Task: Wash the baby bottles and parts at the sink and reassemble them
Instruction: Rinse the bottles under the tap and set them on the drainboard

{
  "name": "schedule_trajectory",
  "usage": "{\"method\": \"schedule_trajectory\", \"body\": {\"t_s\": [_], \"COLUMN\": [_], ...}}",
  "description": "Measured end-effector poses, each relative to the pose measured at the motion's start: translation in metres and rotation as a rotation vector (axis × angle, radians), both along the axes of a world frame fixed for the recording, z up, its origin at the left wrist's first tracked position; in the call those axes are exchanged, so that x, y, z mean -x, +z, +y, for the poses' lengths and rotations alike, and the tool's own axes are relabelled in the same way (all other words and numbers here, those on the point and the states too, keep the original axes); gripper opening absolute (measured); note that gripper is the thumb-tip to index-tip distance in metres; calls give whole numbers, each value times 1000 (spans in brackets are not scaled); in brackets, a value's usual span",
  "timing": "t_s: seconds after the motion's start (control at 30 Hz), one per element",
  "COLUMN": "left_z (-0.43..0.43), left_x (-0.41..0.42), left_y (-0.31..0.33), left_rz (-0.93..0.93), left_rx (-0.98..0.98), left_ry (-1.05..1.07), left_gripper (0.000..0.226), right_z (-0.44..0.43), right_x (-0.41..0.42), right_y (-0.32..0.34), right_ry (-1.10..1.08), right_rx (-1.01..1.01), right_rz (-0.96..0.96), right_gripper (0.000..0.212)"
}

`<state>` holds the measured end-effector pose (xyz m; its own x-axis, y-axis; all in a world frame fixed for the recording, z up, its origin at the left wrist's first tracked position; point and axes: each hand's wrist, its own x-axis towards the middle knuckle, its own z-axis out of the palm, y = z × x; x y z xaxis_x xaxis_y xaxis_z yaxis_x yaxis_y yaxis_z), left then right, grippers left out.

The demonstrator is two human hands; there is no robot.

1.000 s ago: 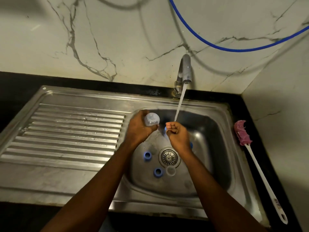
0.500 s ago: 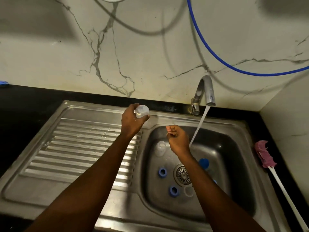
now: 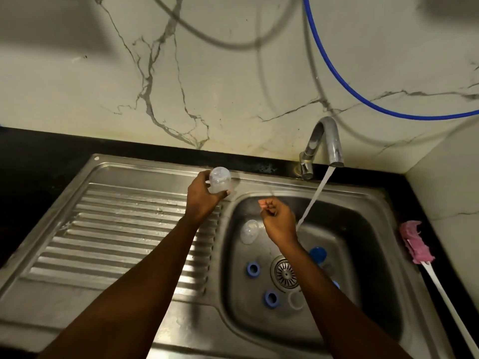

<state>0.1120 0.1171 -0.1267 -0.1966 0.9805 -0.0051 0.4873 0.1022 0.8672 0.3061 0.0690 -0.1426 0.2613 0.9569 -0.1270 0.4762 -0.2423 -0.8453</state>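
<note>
My left hand grips a clear dome cap over the back right corner of the drainboard. My right hand hovers over the basin with its fingers curled, left of the water stream; nothing shows in it. On the basin floor lie a second clear dome cap, two blue screw rings, a blue lid and a clear round part, spread around the drain. My right forearm hides part of the basin floor.
The tap at the back runs into the basin. A bottle brush with a pink head and a white handle lies on the black counter to the right. A blue hose hangs across the marble wall.
My left hand has carried the clear cap from over the basin leftward and back to the drainboard's corner. My right hand has left the water stream and sits to its left.
</note>
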Motion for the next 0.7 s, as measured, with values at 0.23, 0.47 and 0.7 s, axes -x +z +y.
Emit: {"method": "schedule_trajectory", "body": {"t_s": [0.23, 0.47, 0.7], "left_z": [-24, -58, -71], "left_x": [-6, -31, -50], "left_y": [-13, -37, -50], "left_rz": [-27, -1, 151], "left_rx": [34, -42, -76], "left_ry": [148, 159, -66], "left_gripper": [97, 49, 32], "right_z": [-4, 4, 13], "right_x": [1, 1, -5], "right_y": [-17, -64, -111], "right_ry": [46, 246, 460], "right_rx": [28, 96, 71], "right_rz": [-24, -191, -359], "right_gripper": [15, 29, 56]}}
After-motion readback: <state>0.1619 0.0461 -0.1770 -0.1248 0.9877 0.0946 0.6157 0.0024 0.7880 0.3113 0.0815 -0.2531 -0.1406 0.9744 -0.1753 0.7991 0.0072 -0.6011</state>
